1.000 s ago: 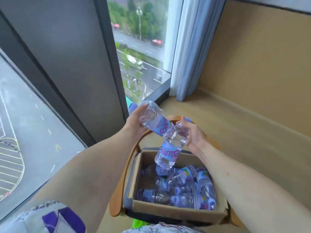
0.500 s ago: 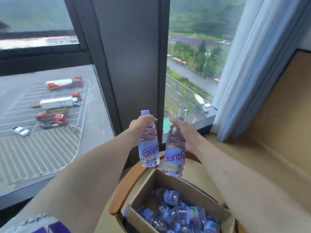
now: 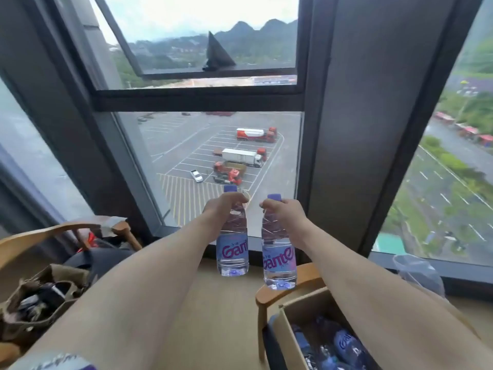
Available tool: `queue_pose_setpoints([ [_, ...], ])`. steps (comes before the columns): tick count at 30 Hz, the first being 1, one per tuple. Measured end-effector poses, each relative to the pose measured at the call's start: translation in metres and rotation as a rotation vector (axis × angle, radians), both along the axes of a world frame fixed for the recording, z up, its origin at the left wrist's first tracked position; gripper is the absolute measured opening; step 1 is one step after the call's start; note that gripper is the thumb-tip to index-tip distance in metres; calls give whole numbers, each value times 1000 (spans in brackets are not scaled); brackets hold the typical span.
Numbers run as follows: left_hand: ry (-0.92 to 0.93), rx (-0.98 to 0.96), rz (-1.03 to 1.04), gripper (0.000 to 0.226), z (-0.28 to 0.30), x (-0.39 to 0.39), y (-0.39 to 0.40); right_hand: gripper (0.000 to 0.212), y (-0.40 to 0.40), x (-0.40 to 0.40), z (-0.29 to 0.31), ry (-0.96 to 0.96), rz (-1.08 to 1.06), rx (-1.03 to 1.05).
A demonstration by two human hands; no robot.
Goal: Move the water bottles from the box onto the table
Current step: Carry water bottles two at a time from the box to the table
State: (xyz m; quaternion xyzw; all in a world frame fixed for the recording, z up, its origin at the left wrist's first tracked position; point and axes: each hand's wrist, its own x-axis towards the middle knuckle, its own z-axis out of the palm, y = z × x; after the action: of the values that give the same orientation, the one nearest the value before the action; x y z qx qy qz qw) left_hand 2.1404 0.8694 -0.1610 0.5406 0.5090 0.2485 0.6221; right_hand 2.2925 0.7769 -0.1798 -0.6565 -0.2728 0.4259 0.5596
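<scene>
Two clear, ribbed plastic water bottles with purple caps and purple-and-pink labels hang upright in the air, side by side and just apart. The left hand [image 3: 222, 205] curls round the shoulder of the left bottle [image 3: 233, 240]; the right hand [image 3: 282, 210] clenches the neck of the right bottle [image 3: 278, 249], whose cap pokes out above the fingers. Both bottles sit in front of the tall dark-framed window [image 3: 197, 98], over the pale wooden surface [image 3: 210, 316] below it.

At lower right the brown cardboard box [image 3: 289, 335], its flaps up, rests on a curved light-wood chair [image 3: 282, 292] and holds more bottles [image 3: 344, 345] of the same kind, lying down; they are too blurred to count. At left a second bentwood chair [image 3: 40, 236] carries a crumpled tan fabric bag [image 3: 40, 297] and dark items. Bare wood lies open between the two chairs, under the forearms.
</scene>
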Motion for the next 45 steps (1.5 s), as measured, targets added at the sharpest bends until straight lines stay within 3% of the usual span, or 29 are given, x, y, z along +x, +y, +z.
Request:
queue_pose_setpoints([
  [5,-9,1,210,52,11,-116,1,24,32,-99,15,1,221,46],
  [12,-56,50,478,56,19,-304,-41,12,40,-285,24,-17,468,74],
  [18,-31,61,725,36,22,-488,-102,11,16,-470,22,-13,671,73],
  [24,-17,21,879,34,15,-662,-185,22,-22,-650,15,-83,906,74],
  [32,-35,23,1331,19,-4,-841,-302,21,-89,-851,7,-42,1253,-13],
  [35,-66,-15,1410,19,-13,-893,-338,21,-108,-925,3,-62,1382,-21],
  [41,-88,-61,1620,24,-31,-1003,-390,24,-137,-1083,-17,-106,1585,-18],
  [45,-80,-86,1755,45,-30,-1089,-408,29,-145,-1188,-22,-93,1714,-41],
])
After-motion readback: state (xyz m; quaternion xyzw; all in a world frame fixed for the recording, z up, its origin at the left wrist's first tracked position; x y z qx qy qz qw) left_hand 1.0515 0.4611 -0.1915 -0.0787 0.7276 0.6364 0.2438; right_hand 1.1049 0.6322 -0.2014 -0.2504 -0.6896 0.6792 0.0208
